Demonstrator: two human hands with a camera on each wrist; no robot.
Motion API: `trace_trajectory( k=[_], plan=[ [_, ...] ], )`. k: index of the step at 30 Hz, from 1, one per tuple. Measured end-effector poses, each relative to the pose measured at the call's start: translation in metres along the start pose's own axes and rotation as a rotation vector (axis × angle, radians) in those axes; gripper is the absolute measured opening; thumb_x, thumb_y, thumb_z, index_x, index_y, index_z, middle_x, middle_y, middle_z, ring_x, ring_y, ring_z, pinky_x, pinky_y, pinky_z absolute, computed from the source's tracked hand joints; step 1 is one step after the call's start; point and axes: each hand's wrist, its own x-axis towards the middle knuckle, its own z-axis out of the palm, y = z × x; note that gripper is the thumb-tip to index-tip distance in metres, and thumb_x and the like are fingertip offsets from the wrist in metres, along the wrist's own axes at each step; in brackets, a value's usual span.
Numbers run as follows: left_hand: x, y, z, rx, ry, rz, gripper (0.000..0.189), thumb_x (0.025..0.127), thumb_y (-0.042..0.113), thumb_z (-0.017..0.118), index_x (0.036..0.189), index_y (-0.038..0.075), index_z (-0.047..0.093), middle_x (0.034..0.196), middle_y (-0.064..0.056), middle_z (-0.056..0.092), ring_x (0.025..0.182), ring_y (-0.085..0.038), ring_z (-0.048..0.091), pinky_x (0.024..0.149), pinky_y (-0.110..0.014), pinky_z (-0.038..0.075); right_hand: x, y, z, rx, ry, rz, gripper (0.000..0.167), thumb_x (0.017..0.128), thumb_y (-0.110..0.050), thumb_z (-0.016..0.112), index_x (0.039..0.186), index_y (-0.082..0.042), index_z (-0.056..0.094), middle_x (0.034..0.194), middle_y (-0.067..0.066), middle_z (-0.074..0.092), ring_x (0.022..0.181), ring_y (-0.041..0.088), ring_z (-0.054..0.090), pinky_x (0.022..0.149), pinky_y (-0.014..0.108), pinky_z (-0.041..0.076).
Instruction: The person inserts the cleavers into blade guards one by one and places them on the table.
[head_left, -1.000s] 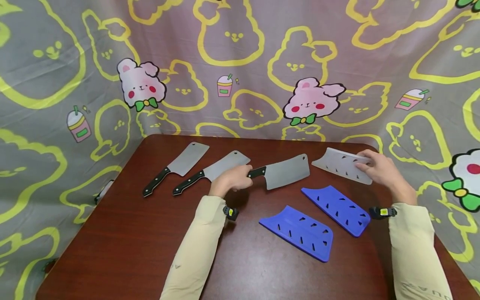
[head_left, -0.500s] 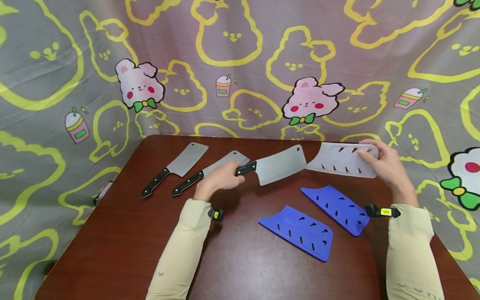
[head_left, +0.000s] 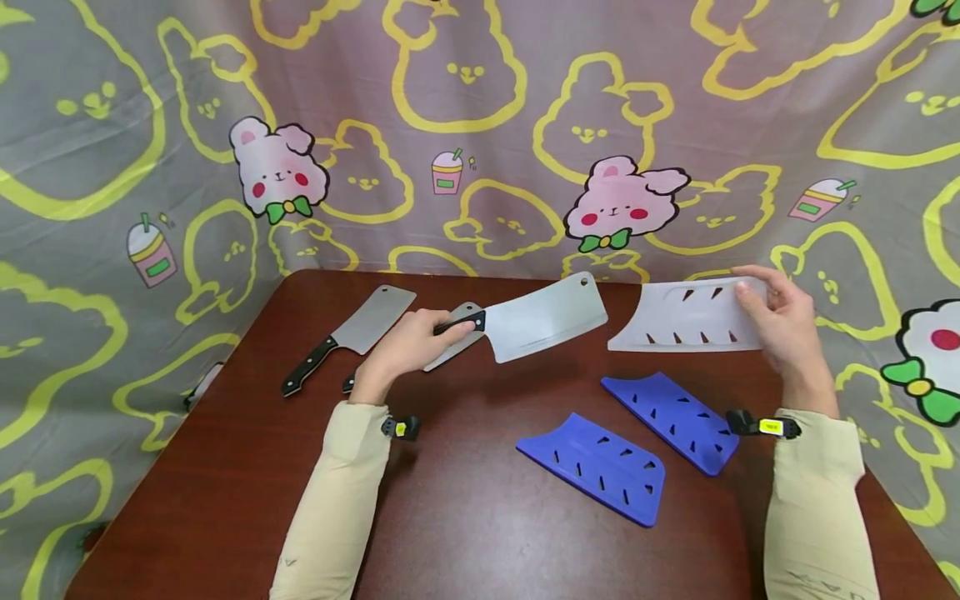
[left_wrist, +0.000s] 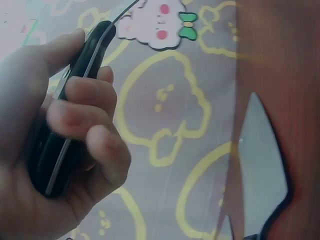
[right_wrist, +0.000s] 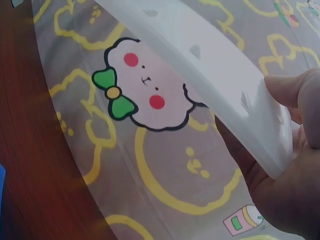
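My left hand grips the black handle of a cleaver, held above the table with its blade pointing right. In the left wrist view the fingers curl round that handle. My right hand pinches the closed end of a white blade guard with slots, thumb in front and fingers behind. The guard's curved end faces the cleaver's tip, a small gap apart. In the right wrist view the white guard is seen edge-on.
Two more cleavers lie at the table's left: one cleaver in full view, another cleaver partly behind my left hand. Two blue blade guards, a nearer guard and a farther guard, lie at the right. A patterned curtain stands behind the table.
My left hand has lifted the cleaver off the table and drawn it left. My right hand has raised the white guard and turned its flat side more toward the head camera.
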Motion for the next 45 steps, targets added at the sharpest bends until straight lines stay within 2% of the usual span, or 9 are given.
trace_trajectory(
  k=[2,6,8,11,16,22,28,36,45],
  plan=[
    [-0.004,0.001,-0.005,-0.012,0.016,0.005,0.047,0.097,0.055,0.051,0.07,0.016,0.046,0.058,0.004,0.03,0.054,-0.013,0.029,0.057,-0.029,0.029,-0.002,-0.002,0.003,0.057,-0.008,-0.005,0.028,0.093,-0.006,0.064,0.121,-0.003,0.066,0.087,-0.005,0.053,0.058,-0.002,0.057,0.055,0.011,0.046],
    [-0.01,0.002,-0.015,-0.032,0.038,0.015,0.045,0.097,0.054,0.052,0.071,0.016,0.052,0.058,0.004,0.035,0.054,-0.014,0.034,0.057,-0.03,0.031,-0.003,-0.008,0.009,0.226,-0.038,-0.003,0.026,0.092,-0.004,0.065,0.118,0.001,0.066,0.077,-0.006,0.067,0.06,0.002,0.063,0.056,0.014,0.05],
    [-0.011,0.002,-0.018,-0.042,0.041,0.017,0.045,0.097,0.054,0.053,0.072,0.016,0.055,0.057,0.003,0.04,0.054,-0.015,0.039,0.057,-0.03,0.034,-0.003,-0.011,0.012,0.243,-0.037,-0.008,0.024,0.092,-0.005,0.065,0.116,0.0,0.067,0.064,-0.008,0.062,0.055,0.002,0.06,0.052,0.014,0.047],
    [-0.011,0.0,-0.021,-0.058,0.043,0.022,0.045,0.097,0.054,0.053,0.072,0.016,0.057,0.058,0.002,0.047,0.055,-0.017,0.046,0.056,-0.031,0.038,-0.004,-0.014,0.014,0.259,-0.041,-0.007,0.023,0.092,-0.005,0.065,0.114,0.001,0.067,0.059,-0.007,0.061,0.054,0.003,0.06,0.05,0.015,0.047],
    [-0.012,-0.002,-0.022,-0.103,0.027,0.036,0.045,0.097,0.053,0.053,0.073,0.016,0.057,0.059,0.001,0.05,0.056,-0.018,0.046,0.056,-0.031,0.038,-0.006,-0.018,0.015,0.293,-0.052,0.005,0.023,0.093,-0.006,0.064,0.114,0.002,0.067,0.073,-0.005,0.073,0.062,0.004,0.068,0.055,0.017,0.053],
    [-0.017,0.005,-0.027,-0.16,0.03,0.069,0.04,0.098,0.048,0.055,0.075,0.015,0.058,0.059,0.0,0.048,0.057,-0.018,0.047,0.056,-0.03,0.037,-0.009,-0.025,0.022,0.377,-0.049,0.031,0.023,0.093,-0.008,0.065,0.114,0.0,0.067,0.073,-0.002,0.073,0.062,0.006,0.069,0.052,0.02,0.054],
    [-0.021,0.01,-0.034,-0.185,0.072,0.088,0.039,0.098,0.046,0.056,0.075,0.015,0.058,0.06,-0.001,0.047,0.057,-0.018,0.045,0.054,-0.029,0.035,-0.011,-0.033,0.028,0.457,-0.071,0.022,0.022,0.094,-0.007,0.064,0.114,0.002,0.067,0.073,0.0,0.073,0.064,0.008,0.07,0.053,0.021,0.054],
    [-0.023,0.012,-0.036,-0.167,0.087,0.083,0.04,0.098,0.047,0.055,0.075,0.015,0.058,0.059,0.0,0.045,0.056,-0.017,0.042,0.053,-0.029,0.034,-0.011,-0.037,0.03,0.461,-0.058,-0.025,0.021,0.094,-0.004,0.062,0.112,0.005,0.067,0.072,0.0,0.072,0.062,0.008,0.068,0.054,0.02,0.053],
    [-0.022,0.012,-0.035,-0.175,0.082,0.09,0.04,0.098,0.047,0.055,0.075,0.015,0.058,0.059,-0.001,0.046,0.056,-0.017,0.042,0.053,-0.029,0.034,-0.012,-0.04,0.031,0.44,-0.032,-0.01,0.022,0.093,-0.007,0.064,0.113,0.002,0.067,0.072,-0.001,0.072,0.061,0.007,0.067,0.051,0.019,0.052]
  ],
)
